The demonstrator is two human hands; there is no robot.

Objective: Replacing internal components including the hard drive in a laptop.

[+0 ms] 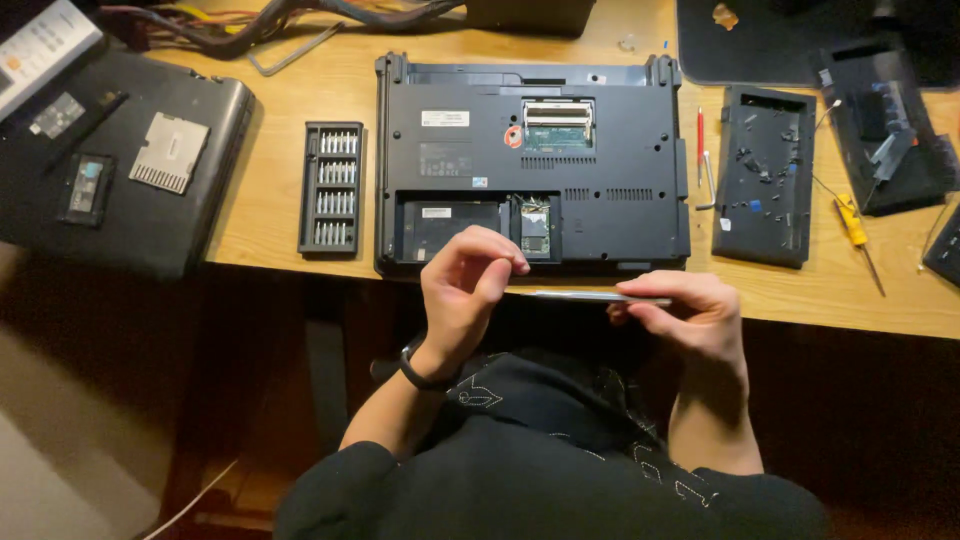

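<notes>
A black laptop (610, 180) lies upside down on the wooden desk (280, 150), with its bottom covers off and small circuit boards exposed. My right hand (690, 315) grips a thin silver screwdriver (575, 296) held level just in front of the laptop's near edge. My left hand (468, 285) has its fingers pinched together at the screwdriver's tip, over the open bay near the front edge. Whether something tiny sits between those fingertips I cannot tell. A black band circles my left wrist.
A black case of screwdriver bits (332, 187) lies left of the laptop. Another upside-down laptop (110, 160) sits far left. A removed black cover panel (765, 175), a red pen (700, 135), a yellow screwdriver (856, 235) and dark parts lie to the right. Cables run along the back.
</notes>
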